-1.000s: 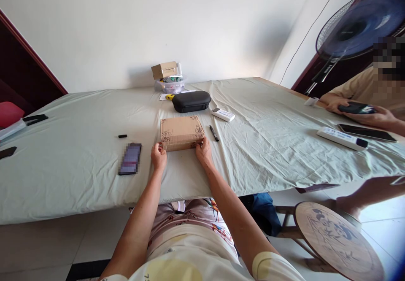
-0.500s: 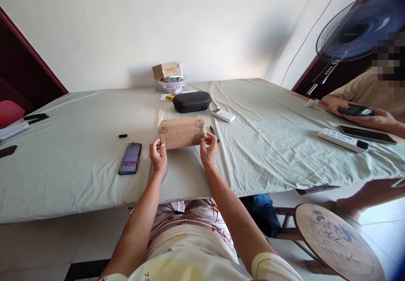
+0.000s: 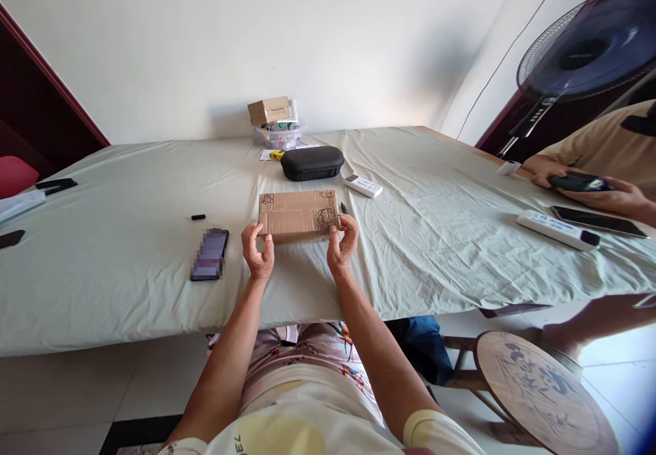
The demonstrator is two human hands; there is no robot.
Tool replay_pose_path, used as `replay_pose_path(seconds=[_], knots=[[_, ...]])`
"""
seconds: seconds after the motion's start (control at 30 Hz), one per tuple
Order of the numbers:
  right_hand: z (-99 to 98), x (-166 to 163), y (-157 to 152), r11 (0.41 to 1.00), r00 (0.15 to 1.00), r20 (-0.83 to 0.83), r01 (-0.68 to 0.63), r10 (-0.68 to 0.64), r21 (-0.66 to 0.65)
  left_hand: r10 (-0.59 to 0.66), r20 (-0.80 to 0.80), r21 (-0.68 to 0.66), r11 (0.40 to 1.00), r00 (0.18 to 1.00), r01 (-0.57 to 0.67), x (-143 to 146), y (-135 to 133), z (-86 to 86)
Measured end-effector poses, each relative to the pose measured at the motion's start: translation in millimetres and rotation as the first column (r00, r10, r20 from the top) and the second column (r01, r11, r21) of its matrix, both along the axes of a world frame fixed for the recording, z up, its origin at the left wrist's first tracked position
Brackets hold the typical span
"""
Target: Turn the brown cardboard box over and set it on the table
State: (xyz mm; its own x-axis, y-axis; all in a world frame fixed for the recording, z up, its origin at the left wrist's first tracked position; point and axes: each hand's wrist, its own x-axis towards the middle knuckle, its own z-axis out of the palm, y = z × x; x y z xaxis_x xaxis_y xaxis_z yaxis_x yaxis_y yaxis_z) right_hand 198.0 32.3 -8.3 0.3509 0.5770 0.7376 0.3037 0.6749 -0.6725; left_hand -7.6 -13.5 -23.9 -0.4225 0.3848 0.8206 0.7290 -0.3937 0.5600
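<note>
A brown cardboard box (image 3: 292,214) with black scribbled circles near its corners is between my two hands, over the cloth-covered table. My left hand (image 3: 257,251) grips its near left corner, fingers on the side and thumb at the front edge. My right hand (image 3: 342,244) holds the near right corner the same way, beside the largest scribble. Partly hidden behind the box and my right fingers lies a black pen (image 3: 344,208). Its small black cap (image 3: 198,217) rests left of the box, above a phone (image 3: 209,255) with a blurred screen.
Behind the box stand a black zip case (image 3: 312,163), a white device (image 3: 363,186) and a plastic tub (image 3: 283,138) with a small carton (image 3: 268,110) on top. At right, another person's hands (image 3: 589,188) hold a dark object near a white bar (image 3: 557,229) and a fan (image 3: 584,52).
The box has tipped between my hands, so its broad scribbled face now shows more fully and its far face less. Both hands have turned with it and keep their hold.
</note>
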Motion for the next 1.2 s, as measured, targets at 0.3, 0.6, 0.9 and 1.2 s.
replay_pose_path(seconds=[0.3, 0.6, 0.9, 1.2], knots=[[-4.4, -0.3, 9.4, 0.995, 0.998, 0.065, 0.019, -0.013, -0.095, -0.038, -0.025, -0.132, 0.991, 0.999, 0.034, -0.5, 7.4, -7.1], [-4.2, 3.0, 10.3, 0.992, 0.988, 0.122, 0.107, -0.098, -0.066, 0.052, -0.097, -0.2, 0.977, 0.994, -0.071, 12.0, 1.1, 0.0], [6.6, -13.5, -13.8, 0.99, 0.908, 0.418, 0.09, -0.036, -0.109, -0.118, -0.212, -0.261, 0.963, 0.97, 0.06, 29.2, -3.3, 2.2], [8.9, -33.6, -24.1, 0.993, 0.777, 0.629, 0.061, 0.014, -0.097, -0.104, -0.224, -0.263, 0.964, 0.969, 0.043, 32.2, -0.9, 3.4]])
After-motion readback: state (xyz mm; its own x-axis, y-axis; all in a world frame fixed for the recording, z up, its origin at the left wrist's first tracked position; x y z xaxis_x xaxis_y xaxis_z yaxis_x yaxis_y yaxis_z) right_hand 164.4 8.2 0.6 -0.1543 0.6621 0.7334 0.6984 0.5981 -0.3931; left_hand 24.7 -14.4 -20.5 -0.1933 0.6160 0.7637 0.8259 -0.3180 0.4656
